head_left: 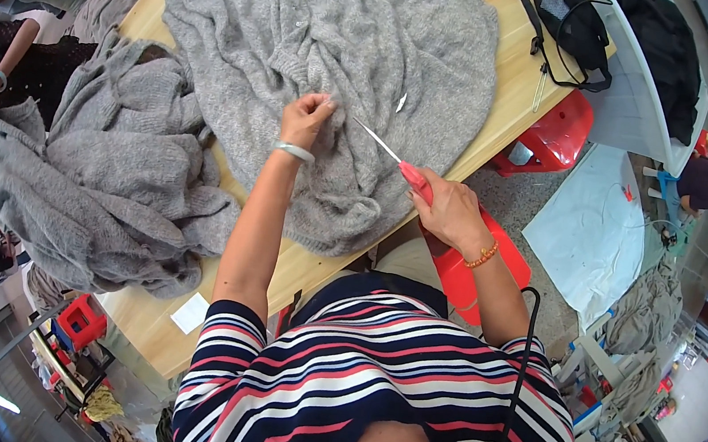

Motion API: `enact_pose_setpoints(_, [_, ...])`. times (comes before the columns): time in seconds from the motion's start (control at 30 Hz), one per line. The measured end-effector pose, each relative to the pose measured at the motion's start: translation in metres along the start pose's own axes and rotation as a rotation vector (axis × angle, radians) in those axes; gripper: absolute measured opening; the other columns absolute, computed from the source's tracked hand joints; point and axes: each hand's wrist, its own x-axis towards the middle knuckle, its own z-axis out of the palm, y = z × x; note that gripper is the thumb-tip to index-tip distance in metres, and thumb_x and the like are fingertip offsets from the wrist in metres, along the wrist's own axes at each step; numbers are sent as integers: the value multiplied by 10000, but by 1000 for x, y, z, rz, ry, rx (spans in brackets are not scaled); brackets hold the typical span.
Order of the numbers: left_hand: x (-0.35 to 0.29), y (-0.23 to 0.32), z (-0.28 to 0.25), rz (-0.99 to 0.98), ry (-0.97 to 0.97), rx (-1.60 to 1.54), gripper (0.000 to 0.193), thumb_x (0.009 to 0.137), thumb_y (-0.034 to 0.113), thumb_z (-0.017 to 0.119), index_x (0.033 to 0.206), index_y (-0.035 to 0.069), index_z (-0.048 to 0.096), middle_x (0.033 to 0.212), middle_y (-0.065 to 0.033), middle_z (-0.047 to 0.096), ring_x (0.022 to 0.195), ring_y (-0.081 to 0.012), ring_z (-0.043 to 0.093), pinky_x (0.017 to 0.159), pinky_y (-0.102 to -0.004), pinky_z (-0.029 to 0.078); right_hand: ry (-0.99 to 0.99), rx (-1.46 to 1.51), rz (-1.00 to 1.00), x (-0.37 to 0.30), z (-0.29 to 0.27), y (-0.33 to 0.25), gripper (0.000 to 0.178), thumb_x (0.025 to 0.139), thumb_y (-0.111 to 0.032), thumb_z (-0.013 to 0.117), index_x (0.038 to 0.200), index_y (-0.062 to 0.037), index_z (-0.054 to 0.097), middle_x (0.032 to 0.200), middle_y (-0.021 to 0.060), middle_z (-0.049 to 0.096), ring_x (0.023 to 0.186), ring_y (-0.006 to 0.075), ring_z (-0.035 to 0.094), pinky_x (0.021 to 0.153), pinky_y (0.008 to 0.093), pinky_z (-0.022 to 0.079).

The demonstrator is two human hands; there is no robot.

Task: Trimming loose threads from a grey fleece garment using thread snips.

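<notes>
A grey knit sweater (396, 39) lies spread in loose folds on the wooden table in front of me. My left hand (305, 118) is closed in a pinch on the knit near the middle of it; the fingertips hide exactly what part or thread they grip. In my right hand (451, 213) is a pair of red-handled scissors (414, 181), the slim metal blades pointing up and left over the sweater, a little apart from my left fingers. A small white label (402, 102) shows on the knit beyond the blade tip.
More grey knitwear (123, 173) is heaped on the left of the table (151, 333). A red stool (553, 135) stands off the right edge, below a black bag (576, 27) and a white bin (657, 91). Another person's arm (13, 60) reaches the heap from the left.
</notes>
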Motion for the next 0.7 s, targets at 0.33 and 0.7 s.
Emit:
enact_pose_setpoints(0.33, [-16,-15,-16,-99,-47,-533,123,906,92,687,1014,38,663,909,17,681,783,-59,591,750,-208,453,-85,-27,-29,31,-1,-17,350,877,-299,639,1157,-93,601,887,239,675,872,435,646,800,515,503])
enact_pose_setpoints(0.7, [-17,-16,-17,-87,-31,-648,73,914,84,677,977,53,654,888,13,678,770,-47,599,688,-181,453,-131,-92,-67,47,-3,-27,336,880,-293,640,1155,-104,596,879,238,678,871,434,651,797,511,507])
